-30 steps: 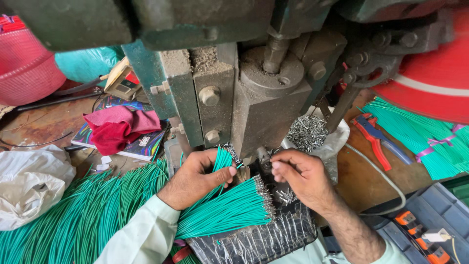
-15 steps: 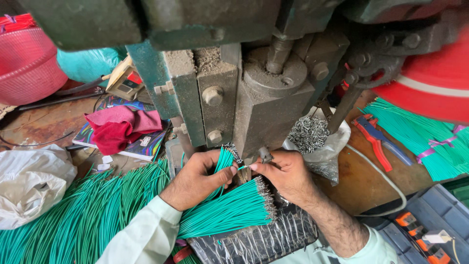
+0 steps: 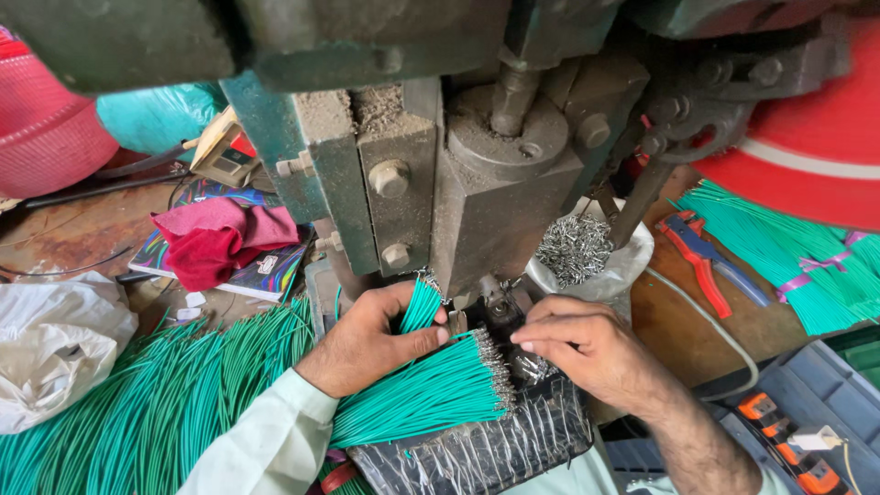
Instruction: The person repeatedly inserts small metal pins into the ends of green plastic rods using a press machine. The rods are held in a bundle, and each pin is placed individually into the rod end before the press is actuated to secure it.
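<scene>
My left hand (image 3: 371, 341) grips a small bunch of green wires (image 3: 423, 306) that points up toward the grey press machine (image 3: 477, 183). Just under it lies a thick bundle of green wires with metal tips (image 3: 431, 394), resting on a dark block wrapped in clear plastic (image 3: 486, 449). My right hand (image 3: 587, 353) is at the base of the press with its fingers pinched together; what they pinch is too small to see. A white bag of small metal terminals (image 3: 577, 252) sits just behind the right hand.
A large heap of loose green wires (image 3: 156, 403) lies at lower left beside a white plastic bag (image 3: 55, 344). A red cloth (image 3: 215, 238) rests on a colourful book. Red-and-blue pliers (image 3: 710, 261) and tied green wire bundles (image 3: 788, 266) lie at right, under a red wheel (image 3: 807, 137).
My right hand has moved left and down toward the press base, closer to the left hand. The left hand has stayed on its bunch of wires.
</scene>
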